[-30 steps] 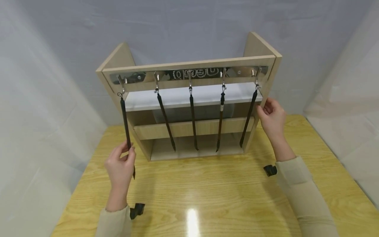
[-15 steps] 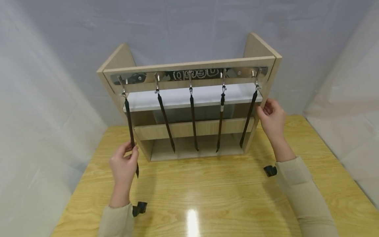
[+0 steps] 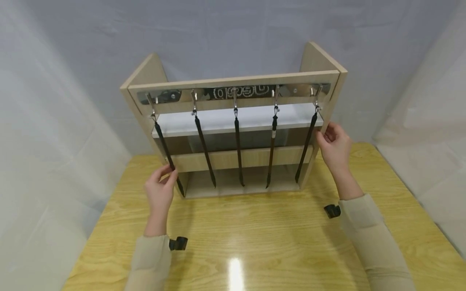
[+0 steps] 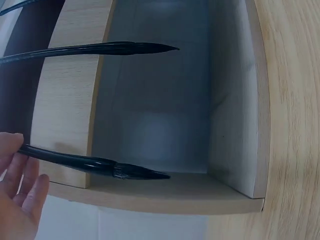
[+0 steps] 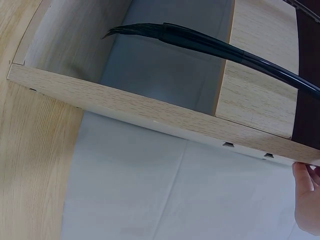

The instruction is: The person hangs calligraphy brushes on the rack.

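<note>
My left hand pinches the lower part of a dark calligraphy brush, whose loop hangs on the leftmost hook. In the left wrist view my fingertips touch the handle of this brush, and its dark tip points down past the shelf's side board. My right hand grips the outer right edge of the wooden shelf, thumb against the board. Several similar brushes hang from the other hooks, among them a middle brush and the rightmost brush. That last one shows large in the right wrist view.
A shiny metal hook rail runs along the shelf's top front board. Below it are a white upper board and open compartments. The shelf stands on a wood-grain table with pale cloth around it.
My left hand has moved right and up, bringing the brush's lower end toward the shelf's left side. The brush's loop has shifted slightly right and down. My right hand stays in place.
</note>
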Tool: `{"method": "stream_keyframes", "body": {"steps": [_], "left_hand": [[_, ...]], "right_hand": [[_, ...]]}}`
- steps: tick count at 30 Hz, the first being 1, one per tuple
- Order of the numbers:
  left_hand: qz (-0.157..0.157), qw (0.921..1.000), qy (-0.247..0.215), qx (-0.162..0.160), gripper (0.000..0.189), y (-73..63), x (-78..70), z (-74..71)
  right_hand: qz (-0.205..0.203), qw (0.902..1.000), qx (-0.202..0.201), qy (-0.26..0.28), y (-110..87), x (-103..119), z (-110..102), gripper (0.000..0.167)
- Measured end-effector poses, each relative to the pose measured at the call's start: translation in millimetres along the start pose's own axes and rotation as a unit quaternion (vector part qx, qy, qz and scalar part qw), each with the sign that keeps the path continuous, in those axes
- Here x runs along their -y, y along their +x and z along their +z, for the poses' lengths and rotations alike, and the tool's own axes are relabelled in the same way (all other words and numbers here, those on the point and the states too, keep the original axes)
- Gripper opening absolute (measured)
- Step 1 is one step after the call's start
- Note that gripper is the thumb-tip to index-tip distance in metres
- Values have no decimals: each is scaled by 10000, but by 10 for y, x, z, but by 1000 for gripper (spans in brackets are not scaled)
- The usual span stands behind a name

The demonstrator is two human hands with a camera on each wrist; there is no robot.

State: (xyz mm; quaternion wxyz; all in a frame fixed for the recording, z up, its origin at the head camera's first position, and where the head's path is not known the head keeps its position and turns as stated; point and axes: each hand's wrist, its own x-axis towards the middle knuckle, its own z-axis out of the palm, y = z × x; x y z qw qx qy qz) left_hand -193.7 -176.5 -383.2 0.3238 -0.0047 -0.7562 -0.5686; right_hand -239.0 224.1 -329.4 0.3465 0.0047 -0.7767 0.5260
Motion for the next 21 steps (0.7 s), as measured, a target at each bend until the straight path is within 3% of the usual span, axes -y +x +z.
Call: {"method": "stream_keyframes", "body": {"steps": [13,18,21], "left_hand": [[-78,9996,-223,-151,21,90,82,105],[37,9998,-178,-89,21,80,-68,98],[46,9997,-212,-74,20,89,-67,93]], "right_hand": [[21,10000,31,-14,-5,16,2,27],[-10,10000,10,71,6,16,13,28],[-107,9998,30,183,-1,14,12,28]]}}
